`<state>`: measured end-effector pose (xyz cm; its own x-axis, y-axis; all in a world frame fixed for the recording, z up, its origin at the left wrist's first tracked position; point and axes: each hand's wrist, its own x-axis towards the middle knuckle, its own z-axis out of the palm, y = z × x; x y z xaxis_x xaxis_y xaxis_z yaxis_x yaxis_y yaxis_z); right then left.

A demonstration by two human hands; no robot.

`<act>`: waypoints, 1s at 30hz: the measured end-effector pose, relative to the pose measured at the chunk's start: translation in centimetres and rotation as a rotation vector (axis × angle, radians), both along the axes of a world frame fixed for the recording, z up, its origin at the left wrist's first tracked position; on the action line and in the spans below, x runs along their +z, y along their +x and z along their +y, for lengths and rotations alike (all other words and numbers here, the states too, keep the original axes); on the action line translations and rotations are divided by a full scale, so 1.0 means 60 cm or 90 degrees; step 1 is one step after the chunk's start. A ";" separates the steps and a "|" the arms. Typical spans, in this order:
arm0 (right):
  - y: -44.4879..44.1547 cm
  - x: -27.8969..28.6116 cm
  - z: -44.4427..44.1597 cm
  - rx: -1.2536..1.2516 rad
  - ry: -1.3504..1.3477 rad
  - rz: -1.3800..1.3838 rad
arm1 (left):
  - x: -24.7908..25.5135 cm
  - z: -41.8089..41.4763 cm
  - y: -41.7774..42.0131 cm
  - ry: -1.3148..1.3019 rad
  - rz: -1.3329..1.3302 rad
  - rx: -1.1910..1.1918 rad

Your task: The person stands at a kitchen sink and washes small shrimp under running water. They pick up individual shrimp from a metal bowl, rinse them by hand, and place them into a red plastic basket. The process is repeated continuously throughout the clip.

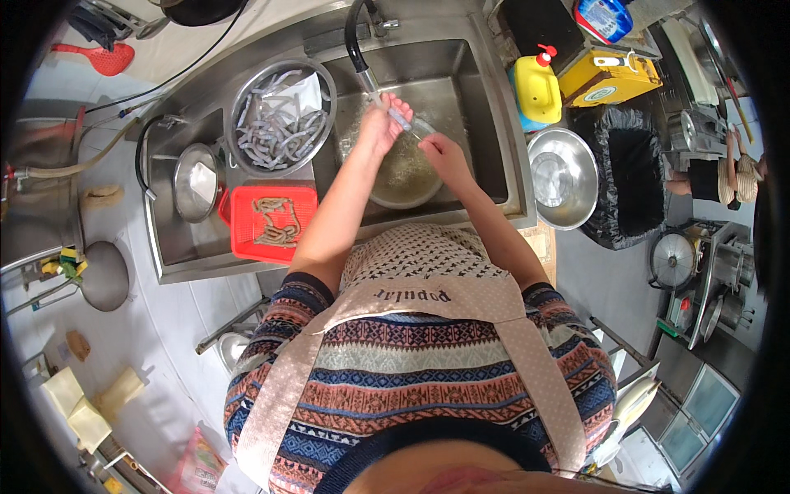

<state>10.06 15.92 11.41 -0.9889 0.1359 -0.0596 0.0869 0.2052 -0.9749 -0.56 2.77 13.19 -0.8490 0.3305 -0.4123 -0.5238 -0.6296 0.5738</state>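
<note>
Below the spout of the black flexible faucet (353,46), my left hand (386,120) holds a slender grey sausage-like piece (400,119). My right hand (439,154) pinches something thin at the piece's lower end; its exact kind cannot be told. Both hands are over a round bowl (404,185) of cloudy water in the steel sink (460,92). Left of them, a metal colander (231,123) holds many similar grey pieces and a white sheet. A red plastic basket (244,241) beneath it holds brownish, curled pieces.
A small steel bowl (188,207) sits in the left basin. To the right stand a yellow pump bottle (537,86), an empty steel bowl (574,213) and a bin lined with a black bag (636,173). Another person (719,179) is at the far right.
</note>
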 end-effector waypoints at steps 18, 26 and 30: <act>-0.072 0.036 -0.023 0.154 -0.414 -0.254 | 0.001 -0.095 0.023 -0.261 0.355 -0.094; -0.060 0.041 -0.017 0.140 -0.488 -0.316 | 0.035 -0.081 0.013 -0.024 0.174 0.035; -0.053 0.058 -0.014 0.183 -0.565 -0.330 | -0.001 -0.093 -0.006 -0.074 0.072 -0.082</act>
